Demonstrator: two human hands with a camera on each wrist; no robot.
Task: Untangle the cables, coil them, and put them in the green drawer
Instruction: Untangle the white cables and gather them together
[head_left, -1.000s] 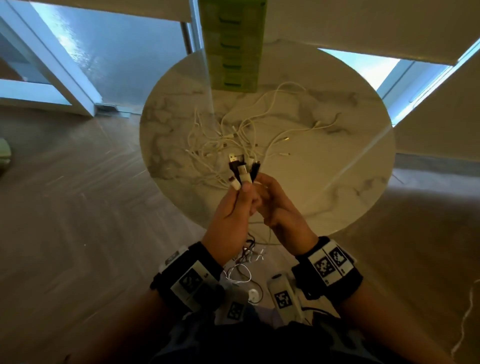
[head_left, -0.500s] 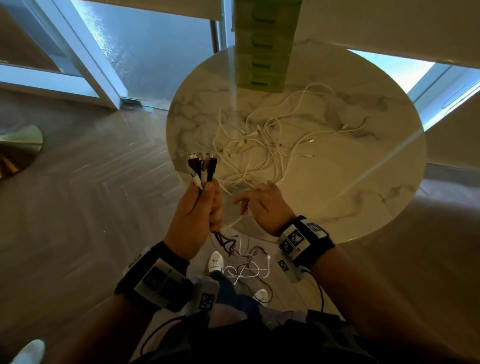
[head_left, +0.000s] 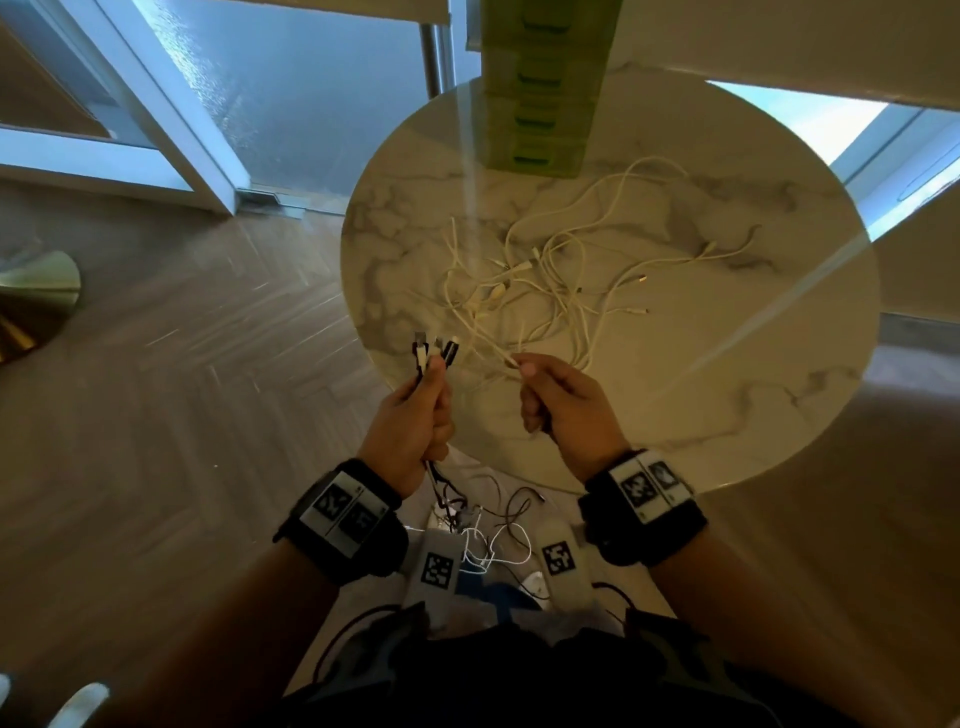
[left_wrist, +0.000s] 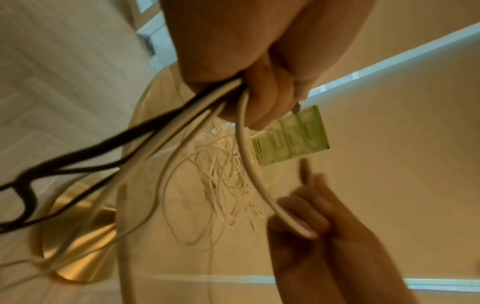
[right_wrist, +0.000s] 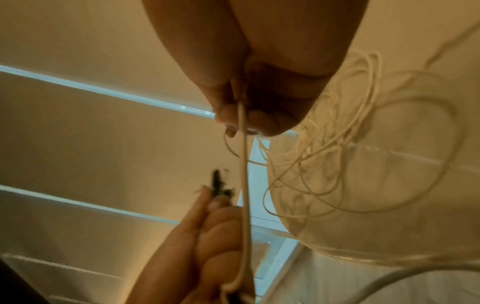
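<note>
My left hand (head_left: 434, 384) grips a bundle of black and white cables (left_wrist: 166, 131) in its fist. Their plugs (head_left: 434, 353) stick up above the thumb, and the rest hangs toward the floor (head_left: 478, 525). My right hand (head_left: 524, 371), a little to the right, pinches the end of one white cable (head_left: 506, 357) that loops down to the left fist (right_wrist: 242, 185). A tangle of white cables (head_left: 545, 291) lies on the round marble table (head_left: 727, 374). The green drawer unit (head_left: 545, 104) stands at the table's far edge with its drawers closed.
Both hands hover over the table's near left edge. Wooden floor lies to the left, with a brass base (head_left: 36, 296) on it. Glass doors (head_left: 291, 93) are behind, and a wall runs to the right.
The two hands, joined on the plugs a second ago, have come apart. My left hand keeps the bundle; my right hand now pinches a single white cable to the right.
</note>
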